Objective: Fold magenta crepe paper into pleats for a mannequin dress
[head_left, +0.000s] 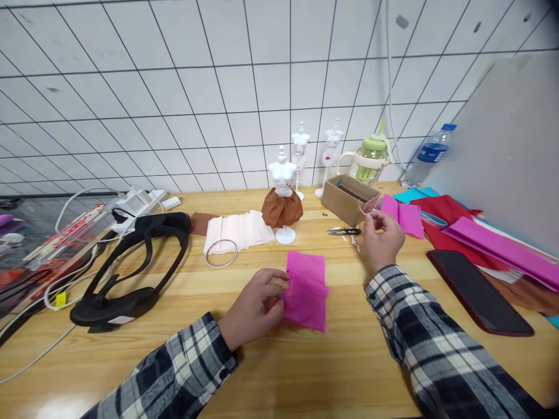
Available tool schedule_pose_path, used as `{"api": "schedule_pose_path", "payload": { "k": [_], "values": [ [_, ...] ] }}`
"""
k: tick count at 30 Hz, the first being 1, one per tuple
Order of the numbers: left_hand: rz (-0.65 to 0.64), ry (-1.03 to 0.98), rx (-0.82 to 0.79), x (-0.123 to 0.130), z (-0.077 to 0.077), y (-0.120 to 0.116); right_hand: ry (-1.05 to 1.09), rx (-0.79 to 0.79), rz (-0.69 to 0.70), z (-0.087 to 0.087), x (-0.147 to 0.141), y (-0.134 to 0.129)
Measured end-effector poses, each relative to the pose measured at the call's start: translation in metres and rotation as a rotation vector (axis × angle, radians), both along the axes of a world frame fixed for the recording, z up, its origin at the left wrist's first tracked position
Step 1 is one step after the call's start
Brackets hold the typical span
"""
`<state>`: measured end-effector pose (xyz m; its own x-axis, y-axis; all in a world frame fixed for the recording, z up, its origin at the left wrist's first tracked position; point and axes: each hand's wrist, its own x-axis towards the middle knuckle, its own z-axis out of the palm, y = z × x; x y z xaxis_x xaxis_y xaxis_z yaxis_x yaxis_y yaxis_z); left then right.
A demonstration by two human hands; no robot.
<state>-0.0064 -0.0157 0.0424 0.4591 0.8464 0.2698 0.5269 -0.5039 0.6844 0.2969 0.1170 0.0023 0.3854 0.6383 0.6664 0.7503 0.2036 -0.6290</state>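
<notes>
Magenta cloth (306, 288): left hand (259, 299) pinches edge, seemingly to steady it; right hand (384, 235) grips thin pinkish item (371, 203), snips (351, 231) just beside, likely for easy reach.

Whatever the right hand (384, 237) pinches, if anything, is too small to tell. Near the bench (336, 372)'s back edge, the cardboard box (343, 205)'s contents are mostly hidden. Both plaid sleeves (441, 337) are cut off.
</notes>
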Motion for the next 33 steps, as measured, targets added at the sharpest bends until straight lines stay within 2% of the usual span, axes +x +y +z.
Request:
{"api": "schedule_pose_path", "payload": {
  "k": [3,6,12,17,20,23,26,28,30,33],
  "values": [
    [0.01,0.019,0.011,-0.001,-0.002,0.001,-0.149,-0.162,0.111,-0.006,0.004,-0.005],
    [-0.012,0.035,0.023,-0.003,-0.005,0.003,-0.283,-0.267,0.117,-0.008,0.006,-0.009],
    [-0.045,0.063,0.024,-0.004,-0.008,0.004,-0.197,-0.295,0.102,0.002,-0.002,-0.019],
    [-0.052,0.071,0.04,-0.004,-0.008,0.004,-0.057,-0.41,0.14,-0.004,0.006,-0.019],
    [-0.054,0.075,0.055,-0.004,-0.007,0.004,-0.042,-0.338,0.145,-0.004,0.007,-0.018],
    [-0.007,0.082,0.066,-0.003,-0.007,0.003,-0.183,-0.235,0.182,0.005,-0.006,-0.026],
    [0.055,0.079,0.072,-0.003,-0.008,0.003,-0.417,-0.296,0.321,0.014,-0.025,-0.037],
    [0.062,0.079,0.07,-0.003,-0.009,0.003,-0.494,-0.337,0.359,0.016,-0.032,-0.04],
    [0.057,0.08,0.068,-0.003,-0.009,0.003,-0.442,-0.359,0.34,0.012,-0.031,-0.039],
    [0.063,0.088,0.067,-0.002,-0.01,0.002,-0.168,-0.422,0.321,0.004,-0.02,-0.033]
  ]
}}
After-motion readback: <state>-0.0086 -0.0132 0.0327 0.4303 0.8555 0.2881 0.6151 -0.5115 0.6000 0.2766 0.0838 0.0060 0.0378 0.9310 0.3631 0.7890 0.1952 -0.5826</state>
